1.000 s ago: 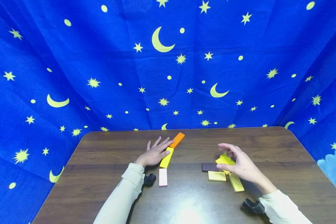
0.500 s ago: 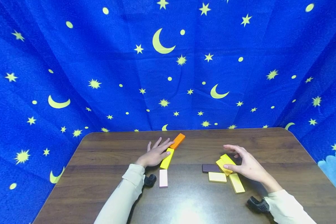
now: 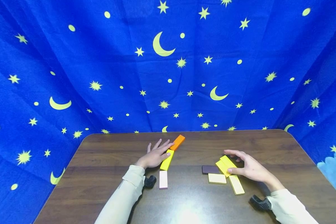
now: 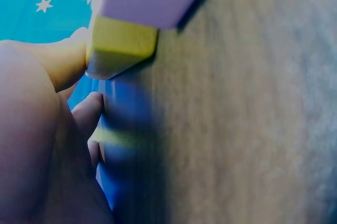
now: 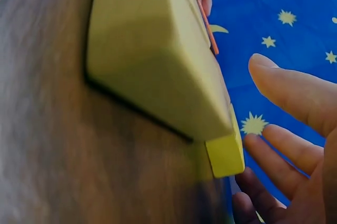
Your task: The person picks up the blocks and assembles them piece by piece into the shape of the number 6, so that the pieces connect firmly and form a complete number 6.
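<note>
Your left grip (image 3: pixel 152 157) is loose and holds nothing, with its fingers spread out. It lies at 9 o'clock from the bright yellow block (image 3: pixel 166 161), and its thumb touches that block. Its pointing finger goes to the side of the orange block (image 3: pixel 178 142), which sits at 1 o'clock from the bright yellow block. The pink block (image 3: pixel 163 179) lies at 6 o'clock from the bright yellow block, just beside its near end. These three make a row with a bend.

Your right grip (image 3: pixel 250 169) is loose too. Its thumb and fingers are wide apart, at 3 o'clock from two yellow blocks (image 3: pixel 226 163) that lie together. Around that pair, the dark block (image 3: pixel 210 169) lies at 9 o'clock, one pale yellow block (image 3: pixel 217 178) at 7 o'clock, and another pale yellow block (image 3: pixel 236 185) at 5 o'clock.

All the blocks are on the brown desk (image 3: pixel 114 149). At 12 o'clock, behind it, hangs a blue curtain (image 3: pixel 114 62) with moons and stars.
</note>
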Demonstrator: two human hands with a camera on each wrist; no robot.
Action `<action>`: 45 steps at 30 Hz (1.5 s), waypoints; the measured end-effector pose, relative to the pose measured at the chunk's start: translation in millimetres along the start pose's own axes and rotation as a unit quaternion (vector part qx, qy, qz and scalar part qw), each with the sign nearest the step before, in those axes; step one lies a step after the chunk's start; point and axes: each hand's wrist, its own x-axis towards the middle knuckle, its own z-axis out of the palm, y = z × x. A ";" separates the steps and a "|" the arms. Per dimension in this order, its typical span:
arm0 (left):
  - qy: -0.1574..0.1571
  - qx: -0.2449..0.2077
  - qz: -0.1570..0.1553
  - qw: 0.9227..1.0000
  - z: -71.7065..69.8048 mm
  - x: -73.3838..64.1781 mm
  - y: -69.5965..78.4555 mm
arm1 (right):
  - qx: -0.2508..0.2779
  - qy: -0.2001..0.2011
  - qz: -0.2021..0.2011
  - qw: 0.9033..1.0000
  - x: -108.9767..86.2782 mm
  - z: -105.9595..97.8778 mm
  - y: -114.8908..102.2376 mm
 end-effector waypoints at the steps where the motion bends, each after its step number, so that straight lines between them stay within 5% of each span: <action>1: -0.001 -0.001 -0.001 1.000 0.6 -0.2 -0.6 | 0.002 -0.003 -0.001 1.000 -0.5 -0.2 1.3; 33: -0.012 -0.005 -0.003 1.000 -0.4 0.6 -2.2 | -0.034 -0.104 -0.005 0.994 4.5 -17.6 13.7; 45: -0.014 0.002 0.000 1.000 -1.7 1.0 -2.5 | -0.065 -0.089 -0.027 0.993 7.6 -11.8 16.8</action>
